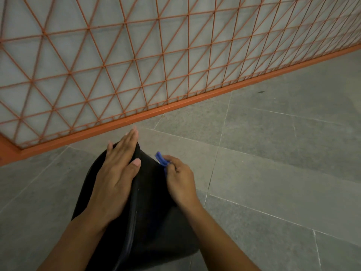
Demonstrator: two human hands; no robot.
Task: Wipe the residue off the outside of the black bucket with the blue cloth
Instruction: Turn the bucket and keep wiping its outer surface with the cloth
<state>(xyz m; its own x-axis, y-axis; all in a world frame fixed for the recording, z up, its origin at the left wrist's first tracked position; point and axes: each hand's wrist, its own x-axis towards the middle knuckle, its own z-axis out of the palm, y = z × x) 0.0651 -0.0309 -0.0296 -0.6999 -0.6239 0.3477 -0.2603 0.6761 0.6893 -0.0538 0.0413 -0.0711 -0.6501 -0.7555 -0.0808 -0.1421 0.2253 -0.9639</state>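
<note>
1. Lying on the grey tiled floor (273, 163), the black bucket (152, 222) is seen at 6 o'clock in the view, its outside turned upward.
2. The left hand (115, 178) is laid flat on the bucket's upper left side, fingers straight and pointing toward 1 o'clock.
3. The blue cloth (163, 160) is pinched in the curled fingers of the right hand (180, 180) and pressed against the bucket's right edge.
4. An orange wire grid fence (136, 55) is seen at 12 o'clock beyond the bucket.
</note>
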